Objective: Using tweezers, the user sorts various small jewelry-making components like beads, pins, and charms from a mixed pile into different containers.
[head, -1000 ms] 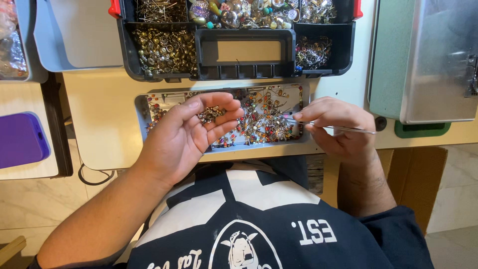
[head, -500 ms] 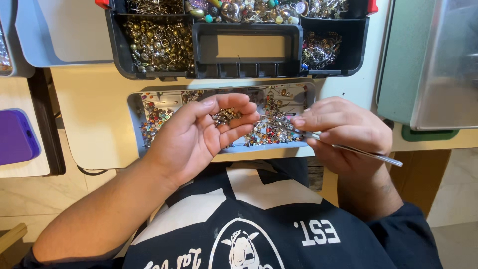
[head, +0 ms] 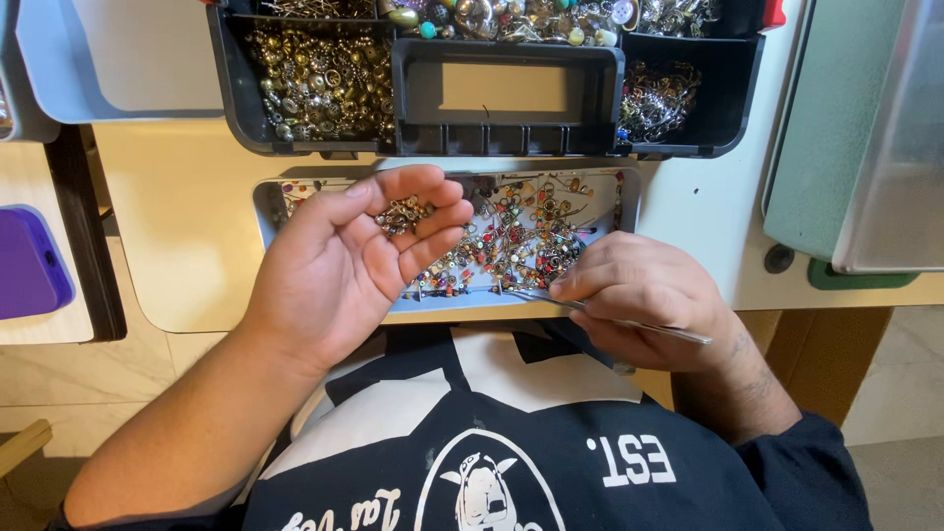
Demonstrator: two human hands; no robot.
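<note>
1. A small cluster of gold-coloured beads [head: 398, 213] lies on the fingers of the left hand [head: 344, 265], which is held palm up over the left part of a shallow grey tray [head: 629, 202].
2. The left fingers [head: 433, 221] curl loosely around the cluster, cupping it rather than pinching it.
3. The right hand [head: 644, 300] hovers at the tray's near right corner, its fingers closed on thin metal tweezers [head: 610, 317]; the tips point left toward the tray's near edge, and the rear end sticks out to the right past the hand.
4. The tray holds scattered mixed beads [head: 521, 236] in red, gold and dark colours; the left hand hides much of its left half.
5. Just behind the tray stands a black organiser box [head: 506, 93] with an empty middle well, gold-coloured pieces [head: 320, 84] in the left compartment and silvery chain bits [head: 659, 98] in the right.
6. All this rests on a pale desk [head: 187, 236].
7. A purple object [head: 29, 261] lies far left, a grey bin [head: 128, 59] at upper left, and a green-and-grey case [head: 855, 138] on the right.
</note>
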